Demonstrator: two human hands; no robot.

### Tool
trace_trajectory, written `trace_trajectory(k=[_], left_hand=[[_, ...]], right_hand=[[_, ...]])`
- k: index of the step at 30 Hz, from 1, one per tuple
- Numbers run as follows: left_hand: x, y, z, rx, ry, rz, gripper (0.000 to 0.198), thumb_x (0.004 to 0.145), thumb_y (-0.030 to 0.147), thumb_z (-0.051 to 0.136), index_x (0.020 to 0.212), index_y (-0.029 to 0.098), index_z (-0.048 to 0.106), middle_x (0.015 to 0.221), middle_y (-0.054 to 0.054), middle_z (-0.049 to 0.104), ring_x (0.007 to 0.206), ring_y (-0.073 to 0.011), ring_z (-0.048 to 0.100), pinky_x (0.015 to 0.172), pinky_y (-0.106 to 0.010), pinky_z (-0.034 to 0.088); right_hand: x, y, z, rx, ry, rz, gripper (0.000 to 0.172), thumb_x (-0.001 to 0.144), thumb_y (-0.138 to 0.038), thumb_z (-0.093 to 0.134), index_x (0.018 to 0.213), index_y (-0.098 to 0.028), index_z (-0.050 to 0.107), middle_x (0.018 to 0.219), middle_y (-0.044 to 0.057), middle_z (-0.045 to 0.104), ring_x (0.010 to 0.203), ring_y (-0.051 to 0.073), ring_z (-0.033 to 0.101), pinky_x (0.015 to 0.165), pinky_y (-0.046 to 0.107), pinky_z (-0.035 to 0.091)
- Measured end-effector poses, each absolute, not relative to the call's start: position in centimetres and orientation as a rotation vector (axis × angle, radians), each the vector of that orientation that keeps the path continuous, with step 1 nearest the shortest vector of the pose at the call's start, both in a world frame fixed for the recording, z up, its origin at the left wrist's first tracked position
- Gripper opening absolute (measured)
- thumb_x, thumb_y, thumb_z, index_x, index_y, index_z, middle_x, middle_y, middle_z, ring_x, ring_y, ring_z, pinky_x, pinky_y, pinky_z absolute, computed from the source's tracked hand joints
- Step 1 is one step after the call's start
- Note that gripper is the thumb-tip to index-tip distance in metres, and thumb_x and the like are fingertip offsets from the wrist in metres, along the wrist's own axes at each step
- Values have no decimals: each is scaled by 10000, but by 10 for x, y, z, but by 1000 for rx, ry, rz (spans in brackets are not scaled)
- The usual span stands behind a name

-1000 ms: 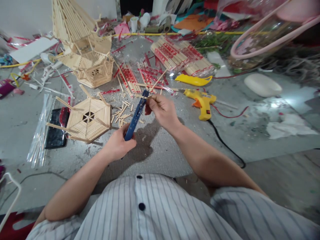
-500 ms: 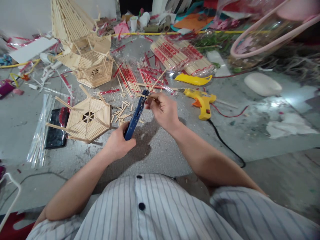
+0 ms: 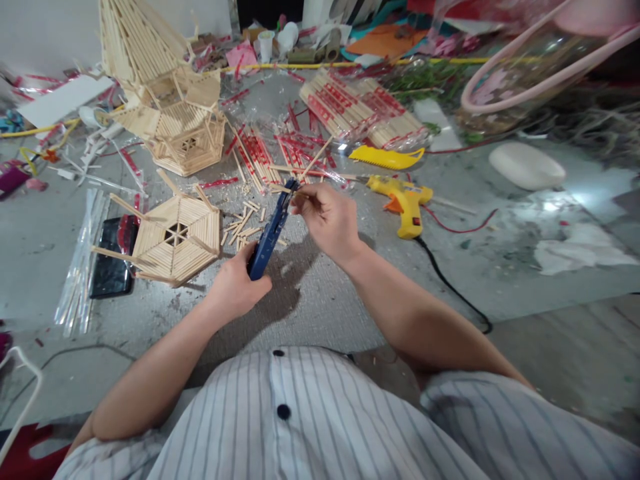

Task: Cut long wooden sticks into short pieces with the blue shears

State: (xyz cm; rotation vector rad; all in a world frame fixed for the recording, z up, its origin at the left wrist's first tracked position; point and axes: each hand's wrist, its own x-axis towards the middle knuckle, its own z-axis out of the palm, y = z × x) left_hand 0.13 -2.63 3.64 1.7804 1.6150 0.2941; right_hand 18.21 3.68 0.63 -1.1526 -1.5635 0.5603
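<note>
My left hand [image 3: 237, 283] is closed round the handles of blue-handled cutting pliers [image 3: 270, 233], which point up and away from me. At their jaws, my right hand [image 3: 327, 217] pinches a thin wooden stick [image 3: 281, 189]; its far end pokes out left of the jaws. The fingertips hide part of the stick. Short cut stick pieces [image 3: 244, 230] lie scattered left of the pliers. Further left is an octagonal wooden stick platform [image 3: 175, 233] with upright posts. Longer loose sticks [image 3: 253, 160] lie among red wrappers beyond the hands.
A yellow glue gun [image 3: 407, 200] with a black cord lies right of my right hand, below a yellow cutter knife [image 3: 387, 157]. A tall stick-built tower [image 3: 185, 127] stands back left. Wrapped chopstick packs [image 3: 345, 107] lie behind. A phone [image 3: 107, 267] and clear glue sticks [image 3: 77, 267] are at left.
Almost nothing differs. My right hand has shifted very slightly to the right at the jaws; the pliers stay in my left hand.
</note>
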Motion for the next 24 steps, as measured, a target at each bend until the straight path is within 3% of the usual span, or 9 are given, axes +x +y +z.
trace_trajectory(k=[20,24], left_hand=[[4,-29,37,1793,1694,321,440,691,242,493,1124,190,551,711,4,603,552,-118,507,539,-223,361],[4,-29,35,1753,1692,359,407,696,256,496,1093,189,556,711,4,597,566,-122,523,550,-229,382]], right_hand=[[181,35,5,-1134,-1546,540,223,850,-395,483,801,-204,588,660,-3,611,597,117,592,594,279,446],[180,38,3,-1081,-1469,667,261,826,-458,507,823,-204,571,681,-8,607,621,108,594,614,271,460]])
